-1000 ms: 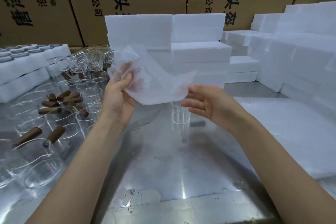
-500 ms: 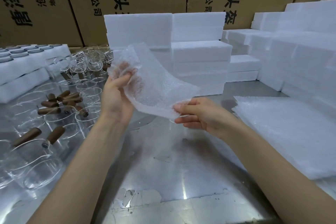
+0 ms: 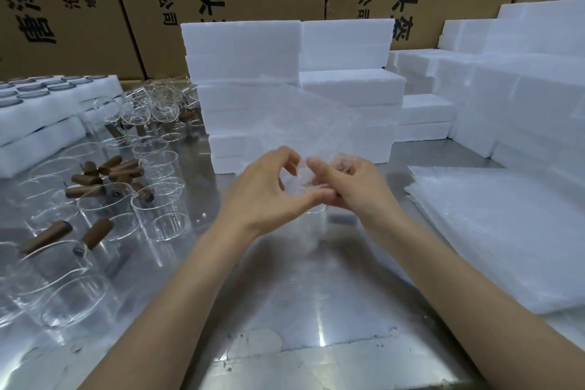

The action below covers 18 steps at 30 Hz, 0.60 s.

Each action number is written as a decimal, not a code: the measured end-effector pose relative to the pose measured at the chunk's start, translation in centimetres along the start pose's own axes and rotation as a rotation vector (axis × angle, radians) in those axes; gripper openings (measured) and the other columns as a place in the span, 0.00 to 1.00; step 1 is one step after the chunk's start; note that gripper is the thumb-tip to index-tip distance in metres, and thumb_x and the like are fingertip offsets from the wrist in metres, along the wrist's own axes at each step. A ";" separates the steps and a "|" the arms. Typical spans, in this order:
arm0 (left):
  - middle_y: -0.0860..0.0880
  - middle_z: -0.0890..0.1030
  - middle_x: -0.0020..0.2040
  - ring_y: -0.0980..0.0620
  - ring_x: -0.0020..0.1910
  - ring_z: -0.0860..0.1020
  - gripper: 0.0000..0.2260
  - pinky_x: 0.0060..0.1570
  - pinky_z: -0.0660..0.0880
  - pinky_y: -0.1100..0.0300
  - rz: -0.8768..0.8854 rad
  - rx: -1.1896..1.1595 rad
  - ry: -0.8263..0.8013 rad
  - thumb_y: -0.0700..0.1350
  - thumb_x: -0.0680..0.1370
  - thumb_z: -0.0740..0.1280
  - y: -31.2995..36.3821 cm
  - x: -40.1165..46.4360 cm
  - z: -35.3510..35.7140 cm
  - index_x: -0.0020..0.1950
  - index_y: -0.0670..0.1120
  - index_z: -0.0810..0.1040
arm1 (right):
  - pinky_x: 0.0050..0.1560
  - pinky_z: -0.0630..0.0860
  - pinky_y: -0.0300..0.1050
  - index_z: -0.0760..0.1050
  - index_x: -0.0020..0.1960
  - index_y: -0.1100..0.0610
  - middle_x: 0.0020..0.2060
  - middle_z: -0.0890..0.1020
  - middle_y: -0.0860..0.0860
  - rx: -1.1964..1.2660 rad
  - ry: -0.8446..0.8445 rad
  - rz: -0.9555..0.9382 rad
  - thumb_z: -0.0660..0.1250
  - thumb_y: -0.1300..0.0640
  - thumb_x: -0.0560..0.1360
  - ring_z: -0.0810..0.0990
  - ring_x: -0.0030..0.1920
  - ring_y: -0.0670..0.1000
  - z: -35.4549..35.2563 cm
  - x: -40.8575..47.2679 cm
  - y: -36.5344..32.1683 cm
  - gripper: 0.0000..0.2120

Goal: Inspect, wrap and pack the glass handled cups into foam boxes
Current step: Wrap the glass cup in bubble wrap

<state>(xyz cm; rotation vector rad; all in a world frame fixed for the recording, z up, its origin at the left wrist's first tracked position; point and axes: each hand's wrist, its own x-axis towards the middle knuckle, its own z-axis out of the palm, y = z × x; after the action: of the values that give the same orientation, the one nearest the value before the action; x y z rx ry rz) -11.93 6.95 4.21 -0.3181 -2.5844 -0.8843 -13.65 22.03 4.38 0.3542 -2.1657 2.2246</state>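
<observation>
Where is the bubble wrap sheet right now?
The bubble wrap sheet is up in the middle of the head view, pinched by the right hand beside the left hand, in front of the foam boxes.

Clear glass cup (image 3: 311, 221) upright, translucent bubble wrap (image 3: 319, 123) above
</observation>
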 end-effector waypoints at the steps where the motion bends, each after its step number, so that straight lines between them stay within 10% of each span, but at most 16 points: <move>1: 0.60 0.76 0.49 0.60 0.41 0.75 0.21 0.41 0.71 0.63 -0.017 -0.011 -0.026 0.64 0.66 0.73 -0.3 0.1 0.0 0.53 0.57 0.73 | 0.35 0.79 0.36 0.73 0.39 0.59 0.34 0.85 0.51 0.028 -0.014 0.020 0.71 0.48 0.72 0.84 0.34 0.48 -0.1 0.0 0.0 0.15; 6: 0.58 0.81 0.42 0.59 0.36 0.77 0.07 0.39 0.73 0.63 -0.074 -0.313 -0.098 0.52 0.73 0.72 -0.4 0.6 -1.0 0.49 0.53 0.82 | 0.36 0.78 0.33 0.76 0.49 0.62 0.36 0.86 0.49 -0.044 0.017 0.044 0.68 0.44 0.73 0.84 0.36 0.45 -0.6 0.3 -0.4 0.20; 12: 0.55 0.84 0.39 0.61 0.32 0.77 0.04 0.37 0.74 0.69 -0.198 -0.639 -0.070 0.45 0.76 0.69 -0.2 0.5 -2.1 0.45 0.50 0.84 | 0.31 0.74 0.30 0.75 0.40 0.56 0.36 0.86 0.46 -0.203 0.004 0.034 0.68 0.43 0.72 0.80 0.30 0.40 -1.3 0.6 -0.4 0.16; 18: 0.54 0.84 0.42 0.60 0.39 0.79 0.04 0.41 0.75 0.66 -0.158 -0.786 0.450 0.43 0.77 0.68 -0.4 1.0 -2.9 0.46 0.49 0.83 | 0.28 0.70 0.28 0.76 0.35 0.60 0.33 0.85 0.46 -0.324 -0.074 0.011 0.68 0.42 0.72 0.76 0.27 0.40 -1.2 0.3 -0.9 0.21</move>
<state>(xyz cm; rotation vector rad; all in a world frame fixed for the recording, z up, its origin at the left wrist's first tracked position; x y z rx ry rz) -12.16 4.90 6.50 -0.0966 -1.7791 -1.7767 -14.01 23.21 5.32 0.4180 -2.5147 1.8449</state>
